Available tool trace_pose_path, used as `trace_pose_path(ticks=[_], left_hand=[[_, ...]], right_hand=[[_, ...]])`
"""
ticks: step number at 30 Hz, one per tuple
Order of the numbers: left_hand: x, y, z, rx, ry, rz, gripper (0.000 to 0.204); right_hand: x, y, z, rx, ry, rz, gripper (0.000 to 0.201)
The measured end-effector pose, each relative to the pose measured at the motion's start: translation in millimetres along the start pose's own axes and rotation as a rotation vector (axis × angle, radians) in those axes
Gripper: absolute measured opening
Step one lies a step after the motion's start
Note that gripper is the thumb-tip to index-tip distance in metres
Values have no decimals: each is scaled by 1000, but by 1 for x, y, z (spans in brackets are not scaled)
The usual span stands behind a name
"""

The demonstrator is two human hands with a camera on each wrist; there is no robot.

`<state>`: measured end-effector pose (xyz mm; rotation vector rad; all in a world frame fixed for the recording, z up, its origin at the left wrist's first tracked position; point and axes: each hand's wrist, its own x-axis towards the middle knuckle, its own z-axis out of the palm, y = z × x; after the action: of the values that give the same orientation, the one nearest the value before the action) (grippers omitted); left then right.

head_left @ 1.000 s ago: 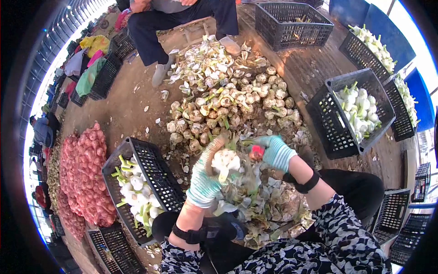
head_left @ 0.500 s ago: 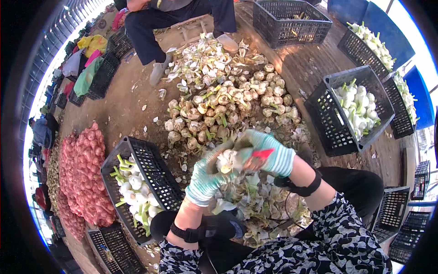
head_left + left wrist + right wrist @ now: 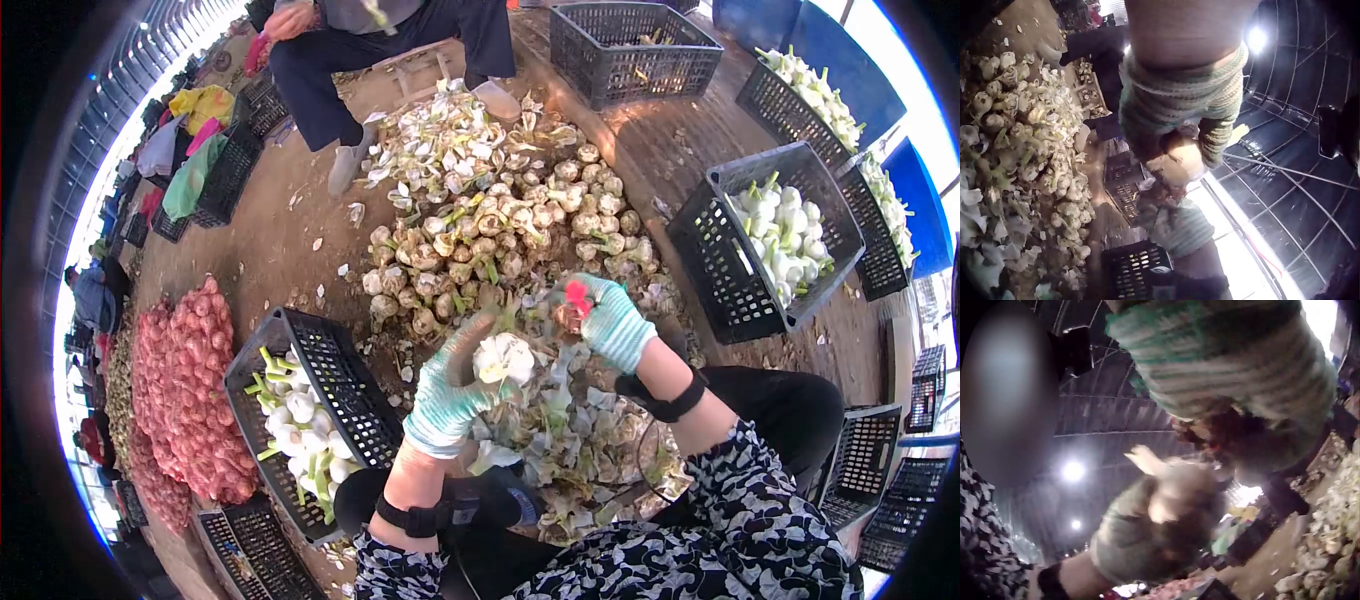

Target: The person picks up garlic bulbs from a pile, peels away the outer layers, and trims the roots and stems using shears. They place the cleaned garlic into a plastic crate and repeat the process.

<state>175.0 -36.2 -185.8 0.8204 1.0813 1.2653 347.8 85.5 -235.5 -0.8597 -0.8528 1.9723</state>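
Note:
My left hand (image 3: 448, 395), in a striped green-and-white glove, grips a white garlic bulb (image 3: 504, 358) in front of my lap. In the left wrist view the fingers wrap round the pale bulb (image 3: 1184, 161). A short stem (image 3: 1145, 460) juts from it in the right wrist view. To the right, apart from the bulb, my gloved right hand (image 3: 617, 322) holds a small tool with a red handle (image 3: 577, 293); its working end is blurred. Below both hands lies a heap of loose garlic skins (image 3: 560, 430).
Unpeeled garlic bulbs (image 3: 480, 245) are piled ahead. Crates of cleaned garlic stand at left (image 3: 345, 385) and right (image 3: 725, 265). Red net sacks (image 3: 190, 390) lie far left. Another person (image 3: 400, 40) sits opposite, behind more skins (image 3: 440, 135).
My right hand came in to the bulb half a second ago and has since drawn back to the right with the red-handled tool. The left hand kept hold of the garlic bulb.

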Motion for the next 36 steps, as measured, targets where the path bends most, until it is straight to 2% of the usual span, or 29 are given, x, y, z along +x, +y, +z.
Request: trace_pose_path(ticks=[1, 2, 3, 4, 6, 7, 9, 10, 12, 13, 14, 15, 18, 19, 20, 22, 23, 24, 26, 27, 29, 30, 32, 33, 34, 36], left_hand=[[0, 7, 5, 120, 38, 61, 74], [0, 3, 3, 118, 39, 55, 74], [4, -2, 0, 90, 31, 50, 73], [7, -4, -2, 63, 22, 47, 72], [5, 6, 5, 132, -3, 75, 67], [4, 6, 4, 96, -7, 19, 65], [2, 9, 3, 62, -10, -35, 63], [1, 11, 3, 69, -6, -32, 62], [1, 12, 5, 74, -3, -29, 60], [2, 11, 6, 88, 19, -19, 59], [3, 11, 7, 105, 41, -7, 58], [3, 12, 8, 237, 70, 59, 56], [5, 11, 5, 184, 56, 57, 57], [5, 9, 4, 183, 59, 59, 57], [6, 8, 3, 194, 45, 65, 60], [4, 7, 3, 205, 30, 67, 64], [2, 9, 4, 70, 6, 33, 67], [3, 11, 5, -64, -20, 1, 70], [6, 16, 7, -73, -29, -8, 71], [5, 16, 8, -85, -30, -29, 72], [5, 16, 10, -159, -40, -73, 72], [7, 10, 7, -156, -42, -72, 72], [14, -11, -4, 288, 27, 74, 65], [16, -21, -4, -176, -24, 150, 57], [13, -14, 0, -173, -20, 149, 57], [5, 7, 10, 118, 35, 198, 54]], right_hand=[[-9, -5, 9, 142, -84, 146, 16], [-15, -7, 13, 287, -165, 288, 19], [-10, -13, 9, 977, -537, 900, 24], [-25, -8, 18, 697, -312, 561, 27], [-29, -5, 38, 228, -220, 308, 29], [-31, -8, 37, 230, -220, 310, 29], [-33, -15, 32, -270, -354, 119, 30], [-28, -10, 31, -357, -351, -82, 28], [-26, -16, 17, -628, -412, -141, 19], [-31, -19, 20, -629, -409, -138, 19], [-37, -22, 27, -704, -360, -229, 17], [-43, -25, 37, -777, -310, -323, 16], [-57, -27, 60, -989, -158, -605, 17], [-55, -21, 58, -1095, -138, -710, 23], [-53, -21, 57, -1095, -140, -709, 23], [-48, -23, 51, -997, -256, -692, 20], [-34, -4, 35, -503, -213, -346, 13], [-25, 0, 16, 64, -103, 128, 12], [-22, 6, 10, 261, -86, 209, 18], [-25, 7, 9, 260, -86, 214, 18], [-35, 0, 16, 15, -276, -27, 25], [-39, -3, 24, 15, -276, -30, 25], [-46, -4, 42, 314, -209, 98, 28], [-38, 11, 35, 134, -310, 135, 30], [-54, -5, 55, 283, -92, 201, 25], [-27, 25, 20, 624, -351, 80, 20]])
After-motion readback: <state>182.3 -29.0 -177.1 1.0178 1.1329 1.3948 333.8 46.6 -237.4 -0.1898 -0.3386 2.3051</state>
